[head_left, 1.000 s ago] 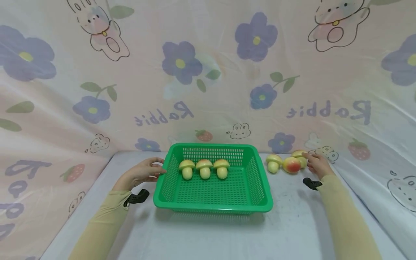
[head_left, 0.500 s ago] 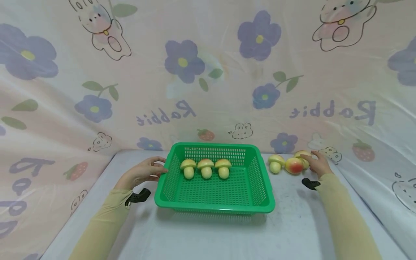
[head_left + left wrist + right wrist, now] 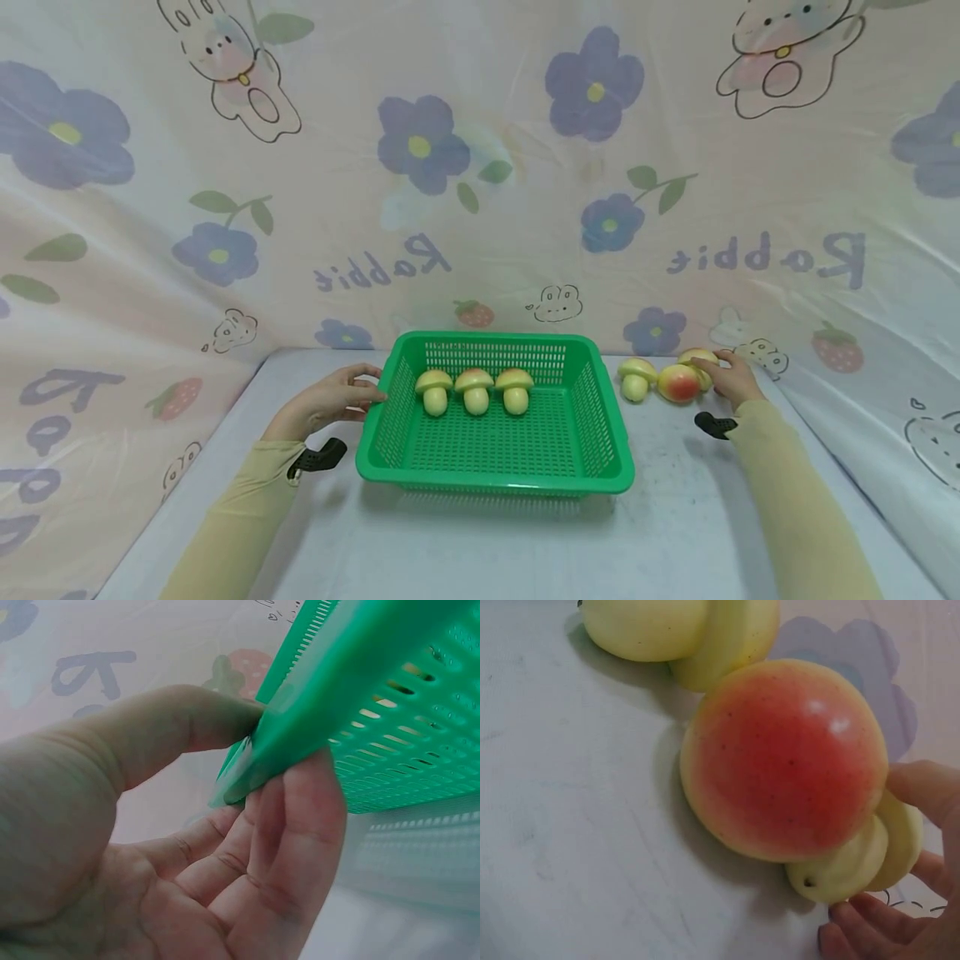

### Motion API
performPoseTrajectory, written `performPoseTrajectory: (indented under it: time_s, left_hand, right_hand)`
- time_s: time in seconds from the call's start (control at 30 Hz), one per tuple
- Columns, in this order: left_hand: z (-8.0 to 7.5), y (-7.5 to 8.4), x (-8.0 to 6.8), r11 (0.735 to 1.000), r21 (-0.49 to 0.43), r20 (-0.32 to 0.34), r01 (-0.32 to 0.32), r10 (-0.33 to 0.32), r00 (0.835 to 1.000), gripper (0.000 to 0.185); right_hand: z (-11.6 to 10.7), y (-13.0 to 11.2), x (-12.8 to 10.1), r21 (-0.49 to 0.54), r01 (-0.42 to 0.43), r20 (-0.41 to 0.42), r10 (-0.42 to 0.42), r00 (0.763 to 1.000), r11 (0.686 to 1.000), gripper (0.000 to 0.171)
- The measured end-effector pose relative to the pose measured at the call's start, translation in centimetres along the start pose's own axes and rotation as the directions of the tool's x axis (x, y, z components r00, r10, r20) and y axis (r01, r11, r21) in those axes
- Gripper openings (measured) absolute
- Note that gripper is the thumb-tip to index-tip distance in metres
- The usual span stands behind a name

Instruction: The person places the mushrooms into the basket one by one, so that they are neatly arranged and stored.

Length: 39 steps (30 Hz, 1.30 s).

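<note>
In the head view a green plastic basket (image 3: 495,481) stands mid-table with three toy mushrooms (image 3: 475,392) in a row inside. My left hand (image 3: 333,402) pinches its left rim; the left wrist view shows the thumb (image 3: 217,720) above the rim and fingers (image 3: 311,802) beneath. Right of the basket lie three more mushrooms: one with its stem toward me (image 3: 635,380), one showing a red-blushed cap (image 3: 787,761), and a pale one (image 3: 844,866) partly behind that. My right hand (image 3: 737,379) grips the pale one, thumb on one side and fingers on the other.
A white table (image 3: 487,550) carries everything. Patterned cloth (image 3: 510,208) hangs close behind the basket and the mushrooms, and along both sides. A black wrist mount (image 3: 318,458) sits on the left wrist, another mount (image 3: 716,426) on the right.
My right hand has shifted slightly left, its thumb and fingers closer around the rear mushroom. The left hand stays on the basket rim. The head view has shifted a little.
</note>
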<state>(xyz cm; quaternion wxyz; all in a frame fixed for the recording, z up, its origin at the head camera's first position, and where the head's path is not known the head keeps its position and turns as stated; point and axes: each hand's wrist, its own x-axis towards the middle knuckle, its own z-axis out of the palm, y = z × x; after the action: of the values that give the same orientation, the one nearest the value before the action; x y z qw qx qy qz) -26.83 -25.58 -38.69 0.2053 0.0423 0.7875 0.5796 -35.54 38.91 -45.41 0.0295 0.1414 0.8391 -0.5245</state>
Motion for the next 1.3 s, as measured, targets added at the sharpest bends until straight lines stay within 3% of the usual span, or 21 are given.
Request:
performPoseTrajectory:
  time_s: [0.5,0.8,1.07,1.3]
  left_hand:
    - [0.1,0.0,0.0,1.0,0.01,-0.009,0.008,-0.008,1.0,0.054]
    - [0.0,0.0,0.0,1.0,0.002,-0.003,0.0,0.0,1.0,0.053]
    - [0.0,0.1,-0.1,1.0,0.011,-0.009,-0.002,0.002,1.0,0.053]
    - [0.0,-0.1,0.1,1.0,0.015,-0.02,0.005,-0.005,1.0,0.053]
  right_hand:
    - [0.1,-0.2,-0.6,-0.05,0.05,-0.032,-0.051,0.998,0.998,0.086]
    - [-0.6,0.4,-0.8,-0.076,0.007,-0.032,-0.01,0.999,0.997,0.09]
    - [-0.8,1.0,-1.5,-0.022,0.012,-0.04,-0.013,0.999,1.0,0.086]
    - [-1.3,1.1,-2.5,0.006,0.009,0.023,-0.009,1.0,1.0,0.092]
